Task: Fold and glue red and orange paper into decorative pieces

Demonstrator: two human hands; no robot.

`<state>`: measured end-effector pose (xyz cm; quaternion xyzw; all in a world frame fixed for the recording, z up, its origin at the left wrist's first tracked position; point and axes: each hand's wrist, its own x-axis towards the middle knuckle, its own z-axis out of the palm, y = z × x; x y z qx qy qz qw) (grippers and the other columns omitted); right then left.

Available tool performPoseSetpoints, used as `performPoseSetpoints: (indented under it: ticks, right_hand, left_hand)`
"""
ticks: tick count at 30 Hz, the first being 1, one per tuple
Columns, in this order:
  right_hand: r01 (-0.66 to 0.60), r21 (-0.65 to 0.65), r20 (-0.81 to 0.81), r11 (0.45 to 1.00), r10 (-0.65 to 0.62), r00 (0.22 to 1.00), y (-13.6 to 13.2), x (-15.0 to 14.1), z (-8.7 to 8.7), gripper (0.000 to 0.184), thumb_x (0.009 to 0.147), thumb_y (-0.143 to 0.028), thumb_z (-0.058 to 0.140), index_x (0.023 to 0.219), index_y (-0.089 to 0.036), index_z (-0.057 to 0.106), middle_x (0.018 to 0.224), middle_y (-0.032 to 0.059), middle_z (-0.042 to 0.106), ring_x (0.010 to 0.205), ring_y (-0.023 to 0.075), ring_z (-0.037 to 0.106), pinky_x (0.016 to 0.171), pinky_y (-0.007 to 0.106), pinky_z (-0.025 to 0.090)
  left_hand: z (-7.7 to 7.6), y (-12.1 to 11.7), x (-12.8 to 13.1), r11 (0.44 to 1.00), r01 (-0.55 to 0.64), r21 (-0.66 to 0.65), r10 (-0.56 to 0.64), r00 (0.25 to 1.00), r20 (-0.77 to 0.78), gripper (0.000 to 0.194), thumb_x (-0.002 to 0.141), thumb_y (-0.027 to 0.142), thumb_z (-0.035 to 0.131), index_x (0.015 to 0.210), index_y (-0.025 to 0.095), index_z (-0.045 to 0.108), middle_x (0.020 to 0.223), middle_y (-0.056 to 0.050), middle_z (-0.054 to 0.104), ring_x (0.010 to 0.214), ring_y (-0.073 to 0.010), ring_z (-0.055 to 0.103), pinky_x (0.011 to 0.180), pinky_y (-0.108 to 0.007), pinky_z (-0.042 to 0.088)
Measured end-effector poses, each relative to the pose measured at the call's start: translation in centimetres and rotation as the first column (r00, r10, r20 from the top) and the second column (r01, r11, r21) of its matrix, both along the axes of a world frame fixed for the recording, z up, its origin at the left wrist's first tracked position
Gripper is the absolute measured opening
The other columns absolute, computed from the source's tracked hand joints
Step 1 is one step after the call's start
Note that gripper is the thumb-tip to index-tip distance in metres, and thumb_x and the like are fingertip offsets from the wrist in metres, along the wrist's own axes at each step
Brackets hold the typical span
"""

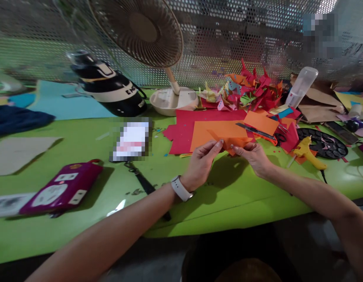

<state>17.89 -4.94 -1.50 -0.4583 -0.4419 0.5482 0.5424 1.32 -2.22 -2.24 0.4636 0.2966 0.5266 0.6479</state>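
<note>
Between my two hands is a folded piece of orange paper, with pointed ends sticking out to the left and right. My left hand, with a pale watch strap at the wrist, pinches its left side between thumb and fingers. On the other side my right hand grips it the same way. The folded paper is held above the green table's front part. Just behind it lie an orange sheet and a larger red sheet. A utility knife rests on the paper to the right.
Folded paper cranes are heaped at the back. A yellow glue gun and a black round tray are at right. Leftward are a phone, a purple pouch, a black bottle and a fan.
</note>
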Motion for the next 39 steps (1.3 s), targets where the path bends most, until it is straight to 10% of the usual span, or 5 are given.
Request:
performPoseSetpoints:
  ticks: [13, 21, 32, 39]
  right_hand:
    - [0.233, 0.036, 0.029, 0.972, -0.234, 0.972, 1.4, 2.6, 0.8, 0.037, 0.083, -0.053, 0.057, 0.072, -0.022, 0.072, 0.076, 0.0060, 0.074, 0.076, 0.0193, 0.069, 0.076, 0.036, 0.053]
    - [0.056, 0.029, 0.047, 0.998, -0.058, 0.997, -0.1, 0.3, 0.8, 0.037, 0.063, -0.056, 0.080, 0.071, -0.021, 0.069, 0.067, -0.0002, 0.067, 0.061, 0.0115, 0.058, 0.062, 0.028, 0.047]
    - [0.197, 0.052, -0.045, 0.979, -0.195, 0.980, 1.1, 1.9, 0.6, 0.038, 0.082, -0.052, 0.056, 0.064, -0.021, 0.069, 0.065, 0.0024, 0.068, 0.057, 0.0134, 0.059, 0.059, 0.029, 0.047]
    - [-0.008, -0.006, 0.114, 1.000, 0.009, 0.993, 0.6, 2.1, 2.0, 0.038, 0.066, -0.054, 0.078, 0.059, -0.019, 0.065, 0.053, -0.0017, 0.061, 0.046, 0.0086, 0.052, 0.049, 0.024, 0.042]
  left_hand:
    - [1.3, 1.1, -0.5, 0.978, -0.125, -0.165, 0.138, 0.988, 0.067, 0.028, 0.055, 0.036, 0.093, 0.073, 0.022, 0.078, 0.083, 0.000, 0.076, 0.077, -0.0113, 0.067, 0.077, -0.023, 0.052]
    - [0.6, 0.3, -0.2, 0.996, -0.039, -0.076, 0.038, 0.999, -0.015, 0.025, 0.066, 0.042, 0.087, 0.079, 0.022, 0.078, 0.085, -0.002, 0.077, 0.082, -0.0140, 0.069, 0.082, -0.026, 0.054]
    - [0.6, 0.8, -0.6, 1.000, -0.005, -0.017, 0.004, 0.999, -0.052, 0.024, 0.070, 0.044, 0.084, 0.077, 0.022, 0.078, 0.083, 0.000, 0.075, 0.082, -0.0131, 0.066, 0.083, -0.024, 0.052]
    - [0.5, 1.1, -1.2, 0.995, -0.005, 0.100, 0.022, 0.985, -0.174, 0.021, 0.078, 0.041, 0.078, 0.074, 0.020, 0.075, 0.079, -0.001, 0.070, 0.076, -0.0126, 0.061, 0.077, -0.024, 0.050]
